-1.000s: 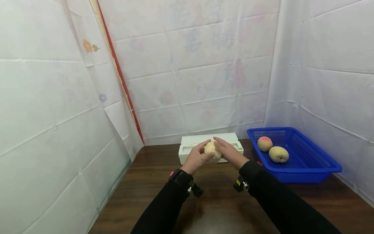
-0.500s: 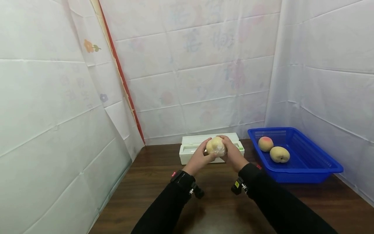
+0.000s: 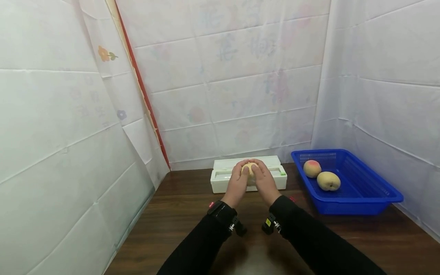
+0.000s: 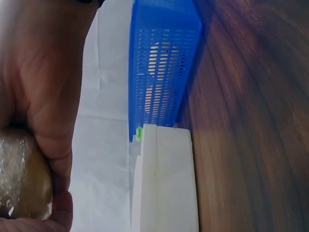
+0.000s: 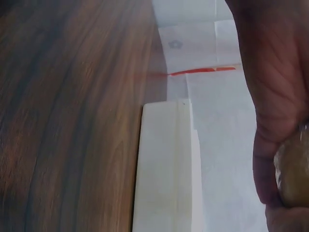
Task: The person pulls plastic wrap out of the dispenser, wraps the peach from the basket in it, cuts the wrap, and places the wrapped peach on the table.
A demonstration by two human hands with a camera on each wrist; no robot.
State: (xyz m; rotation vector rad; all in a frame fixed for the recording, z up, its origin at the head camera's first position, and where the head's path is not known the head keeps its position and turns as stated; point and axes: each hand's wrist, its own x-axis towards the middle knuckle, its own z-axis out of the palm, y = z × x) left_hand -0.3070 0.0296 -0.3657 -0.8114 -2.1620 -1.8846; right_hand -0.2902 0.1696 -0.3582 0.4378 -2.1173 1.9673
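Note:
Both hands hold a pale yellow peach (image 3: 250,167) wrapped in clear plastic film, raised over the table. My left hand (image 3: 238,185) cups it from the left and my right hand (image 3: 264,184) from the right, thumbs side by side on the near face. Shiny, crinkled film shows on the peach (image 4: 24,179) in the left wrist view, beside the curled fingers. The right wrist view catches only an edge of the peach (image 5: 293,169) inside the palm. Just beyond the hands stands a white cling film dispenser (image 3: 221,186) with its lid up and a green slider at the right end.
A blue plastic basket (image 3: 354,206) sits at the right of the dark wooden table (image 3: 178,229). Inside it lie a pink-topped peach (image 3: 312,169) and a yellow peach (image 3: 328,181). White sheeting (image 3: 240,95) walls off the back and sides.
A second ago the right hand had its fingers laid against the peach's right side. The peach was turned, and both hands have drawn closer together, now covering most of it.

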